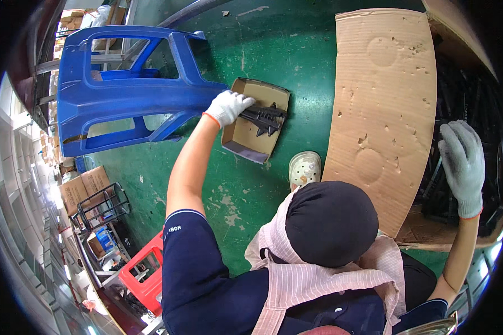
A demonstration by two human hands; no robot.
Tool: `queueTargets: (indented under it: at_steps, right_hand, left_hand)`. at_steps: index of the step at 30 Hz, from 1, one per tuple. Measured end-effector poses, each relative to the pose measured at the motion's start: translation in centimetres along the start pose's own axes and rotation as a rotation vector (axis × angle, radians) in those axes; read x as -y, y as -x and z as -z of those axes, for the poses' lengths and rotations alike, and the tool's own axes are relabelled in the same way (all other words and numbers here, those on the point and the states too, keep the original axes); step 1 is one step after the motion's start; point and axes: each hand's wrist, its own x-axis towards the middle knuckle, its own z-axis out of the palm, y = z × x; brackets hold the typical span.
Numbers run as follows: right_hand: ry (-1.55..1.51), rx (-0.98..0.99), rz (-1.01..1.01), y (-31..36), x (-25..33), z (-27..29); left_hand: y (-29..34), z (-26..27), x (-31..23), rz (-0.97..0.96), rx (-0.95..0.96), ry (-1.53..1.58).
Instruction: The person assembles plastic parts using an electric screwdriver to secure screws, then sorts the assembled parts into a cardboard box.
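My left hand (228,107), in a white knit glove, is closed on the near end of some black plastic parts (264,118). These parts lie in a shallow cardboard box (246,149) on the floor, and their exact kind is unclear. On the far right, my right hand (463,162), in a grey-white glove, is over a large carton (425,228) full of dark, long plastic pieces (430,187). Its fingers are stretched and slightly bent at the tips, with nothing seen in them. The thumb is hidden.
A broad cardboard flap (383,111) folds out from the carton. Beside the shallow box stands a blue plastic frame (145,92) with window-like openings. My bent knee (330,223) and clog (305,168) are between the boxes. A red plastic frame (145,279) and stacked cartons (86,187) stand left.
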Motion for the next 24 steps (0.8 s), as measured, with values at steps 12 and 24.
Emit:
queueTargets:
  at_steps: [12, 24]
  right_hand:
    - [-0.015, 0.011, -0.024, 0.9, -0.5, -0.4]
    - [-0.026, 0.010, 0.025, -0.3, -0.7, -0.7]
  left_hand:
    - [-0.8, 0.0, -0.1, 0.605, 0.153, 0.704]
    - [-2.5, 2.5, -17.1, 0.893, -0.127, 2.310]
